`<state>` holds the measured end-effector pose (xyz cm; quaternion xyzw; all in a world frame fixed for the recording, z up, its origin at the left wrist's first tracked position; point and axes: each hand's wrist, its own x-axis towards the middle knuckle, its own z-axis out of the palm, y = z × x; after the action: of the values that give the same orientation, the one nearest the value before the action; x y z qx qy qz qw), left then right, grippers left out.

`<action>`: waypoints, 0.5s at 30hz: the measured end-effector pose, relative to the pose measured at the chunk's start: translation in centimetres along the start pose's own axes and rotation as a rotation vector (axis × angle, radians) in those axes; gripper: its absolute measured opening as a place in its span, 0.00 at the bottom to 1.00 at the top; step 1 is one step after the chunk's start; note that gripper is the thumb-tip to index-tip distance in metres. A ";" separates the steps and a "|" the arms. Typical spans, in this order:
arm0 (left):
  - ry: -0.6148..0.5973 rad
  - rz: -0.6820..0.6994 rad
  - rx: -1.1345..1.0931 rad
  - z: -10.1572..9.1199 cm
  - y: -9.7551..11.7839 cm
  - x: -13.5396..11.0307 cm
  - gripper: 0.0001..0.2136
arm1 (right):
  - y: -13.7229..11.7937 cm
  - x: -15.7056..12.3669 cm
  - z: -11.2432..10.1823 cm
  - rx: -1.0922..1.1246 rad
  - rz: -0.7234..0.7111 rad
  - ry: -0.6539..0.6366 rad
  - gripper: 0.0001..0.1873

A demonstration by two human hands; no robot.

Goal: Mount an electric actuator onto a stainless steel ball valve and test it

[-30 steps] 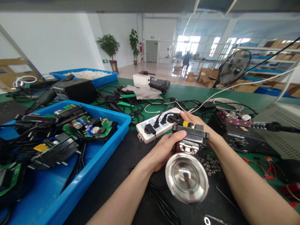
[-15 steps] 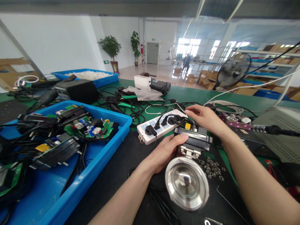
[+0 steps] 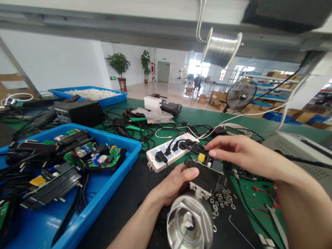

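Note:
My left hand [image 3: 173, 183] grips a steel valve [image 3: 190, 221] by its neck, thumb on the black actuator box [image 3: 207, 174] mounted on top. The valve's round bore faces me at the bottom centre. A green circuit board with a yellow part [image 3: 201, 157] shows on the open top of the box. My right hand [image 3: 240, 154] hovers just above that board, palm down, fingers loosely extended toward the left, holding nothing I can see. Small metal nuts and washers [image 3: 223, 200] lie scattered on the black mat to the right of the valve.
A white power strip [image 3: 168, 152] with black plugs lies behind the valve. A blue bin [image 3: 114, 193] of circuit boards and cables sits at left. A black box [image 3: 80, 112], tangled cables, a second blue tray [image 3: 103, 100], a grey device [image 3: 298, 148] at right and a wire spool [image 3: 220, 48] overhead surround the area.
My right hand has lifted off the actuator box and risen above it. The view has tilted upward, and the valve now sits lower and turned in my left hand.

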<state>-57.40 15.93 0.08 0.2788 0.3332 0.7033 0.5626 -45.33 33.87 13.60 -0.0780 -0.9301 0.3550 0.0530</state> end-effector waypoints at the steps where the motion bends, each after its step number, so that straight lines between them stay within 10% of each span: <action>1: -0.020 0.002 -0.003 0.0 0.0 -0.1 0.33 | -0.3 -0.4 0.2 0.018 0.018 -0.020 0.20; 15: -0.138 0.006 0.006 -0.3 0.1 -0.4 0.32 | -0.5 -2.6 1.4 0.007 0.031 0.111 0.19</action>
<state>-57.61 15.45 -0.06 0.3295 0.2950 0.6830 0.5813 -43.08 32.13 12.80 -0.1116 -0.9232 0.3541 0.0995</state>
